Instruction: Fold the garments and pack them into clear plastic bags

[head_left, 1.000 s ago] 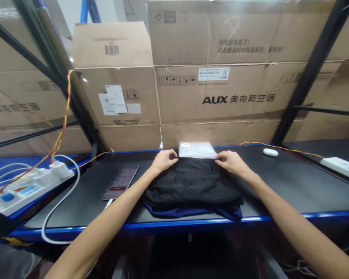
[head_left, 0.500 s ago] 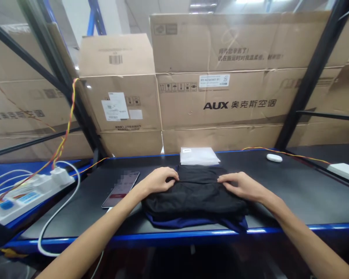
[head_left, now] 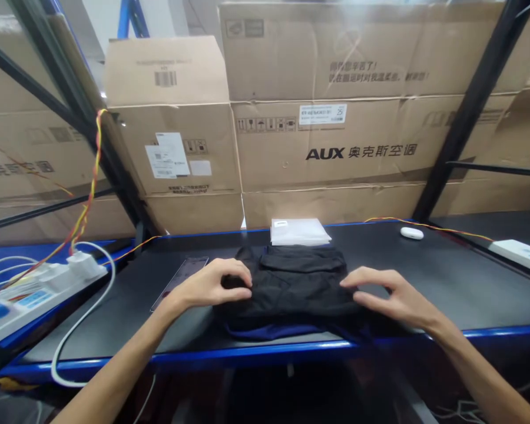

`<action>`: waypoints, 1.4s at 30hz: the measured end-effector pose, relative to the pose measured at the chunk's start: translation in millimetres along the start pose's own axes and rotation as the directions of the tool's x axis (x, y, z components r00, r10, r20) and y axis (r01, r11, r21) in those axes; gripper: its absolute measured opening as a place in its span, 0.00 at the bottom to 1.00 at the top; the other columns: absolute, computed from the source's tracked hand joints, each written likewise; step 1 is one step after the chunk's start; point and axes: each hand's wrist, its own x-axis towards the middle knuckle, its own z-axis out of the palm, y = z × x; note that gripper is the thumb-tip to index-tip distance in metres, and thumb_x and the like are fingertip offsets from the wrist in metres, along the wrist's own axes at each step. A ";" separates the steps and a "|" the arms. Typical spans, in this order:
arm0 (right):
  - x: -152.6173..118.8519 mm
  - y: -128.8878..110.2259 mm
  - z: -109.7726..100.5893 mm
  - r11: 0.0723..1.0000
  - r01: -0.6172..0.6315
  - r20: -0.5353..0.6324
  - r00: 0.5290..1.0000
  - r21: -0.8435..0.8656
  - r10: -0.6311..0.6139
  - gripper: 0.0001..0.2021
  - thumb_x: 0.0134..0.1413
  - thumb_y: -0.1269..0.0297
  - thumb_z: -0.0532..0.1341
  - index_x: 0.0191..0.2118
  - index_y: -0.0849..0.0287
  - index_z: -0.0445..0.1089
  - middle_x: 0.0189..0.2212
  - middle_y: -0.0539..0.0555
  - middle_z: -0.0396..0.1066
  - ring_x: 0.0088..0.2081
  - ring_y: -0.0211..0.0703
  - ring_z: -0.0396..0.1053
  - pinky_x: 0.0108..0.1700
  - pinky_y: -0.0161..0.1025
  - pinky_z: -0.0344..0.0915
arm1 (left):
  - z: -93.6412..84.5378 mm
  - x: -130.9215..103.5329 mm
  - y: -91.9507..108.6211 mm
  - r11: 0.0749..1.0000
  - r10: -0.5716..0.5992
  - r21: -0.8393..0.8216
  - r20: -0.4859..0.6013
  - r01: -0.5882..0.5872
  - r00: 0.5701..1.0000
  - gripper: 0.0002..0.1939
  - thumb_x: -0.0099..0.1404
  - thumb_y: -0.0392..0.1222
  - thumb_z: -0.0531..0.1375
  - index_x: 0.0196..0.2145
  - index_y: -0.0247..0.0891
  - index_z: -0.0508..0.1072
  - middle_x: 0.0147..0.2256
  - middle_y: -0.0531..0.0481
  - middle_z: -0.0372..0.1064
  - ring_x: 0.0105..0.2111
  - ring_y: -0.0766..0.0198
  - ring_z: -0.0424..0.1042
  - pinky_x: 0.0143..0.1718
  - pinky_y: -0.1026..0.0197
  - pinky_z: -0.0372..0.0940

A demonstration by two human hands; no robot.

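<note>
A black folded garment (head_left: 300, 294) lies on the dark table near its front edge, with a folded band across its far side and dark blue cloth showing beneath its near edge. At its left side is my left hand (head_left: 221, 282), thumb and fingers apart, fingertips at the cloth. My right hand (head_left: 386, 291) is at the right side, its thumb and forefinger spread and the fingertips by the fabric. Neither hand grips anything. Just behind the garment sits a stack of clear plastic bags (head_left: 299, 231).
A phone (head_left: 179, 281) lies left of the garment, partly behind my left hand. Power strips (head_left: 39, 291) with cables stand at the far left and right. A small white case (head_left: 412, 233) rests at the back right. Cardboard (head_left: 327, 135) and black posts (head_left: 472, 112) rise behind.
Both hands have let go of the cloth's upper fold and moved outward to its sides, opening. The folded band now lies flat across the far part. The camera view has shifted slightly.
</note>
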 end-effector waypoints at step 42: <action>44.7 -41.6 40.6 0.950 0.033 -0.100 0.993 -0.310 -0.067 0.13 0.62 0.52 0.58 0.46 0.52 0.73 0.49 0.56 0.73 0.53 0.51 0.68 0.57 0.48 0.64 | -0.5 -15.8 -12.8 0.653 -0.591 0.288 -0.385 0.700 0.709 0.27 0.61 0.68 0.54 0.31 0.39 0.74 0.31 0.44 0.75 0.33 0.52 0.74 0.33 0.58 0.61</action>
